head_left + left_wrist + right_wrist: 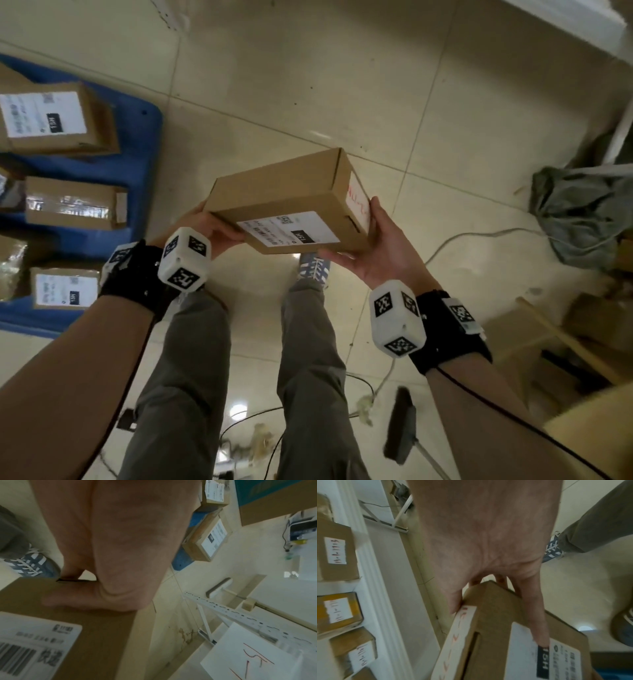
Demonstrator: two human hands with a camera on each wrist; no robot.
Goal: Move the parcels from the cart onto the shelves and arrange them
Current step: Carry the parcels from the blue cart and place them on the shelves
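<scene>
I hold a brown cardboard parcel over the tiled floor, above my feet. It carries a white shipping label and a white strip with red writing on its right end. My left hand grips its left end, thumb pressed on the labelled face. My right hand grips the right end, thumb on the label and fingers round the corner. The blue cart lies at the left with several labelled parcels on it. White shelves holding labelled parcels show in the right wrist view.
A grey bag and a cable lie on the floor to the right. Flattened cardboard is piled at the lower right, and a brush lies near my right leg. A white perforated shelf upright stands ahead.
</scene>
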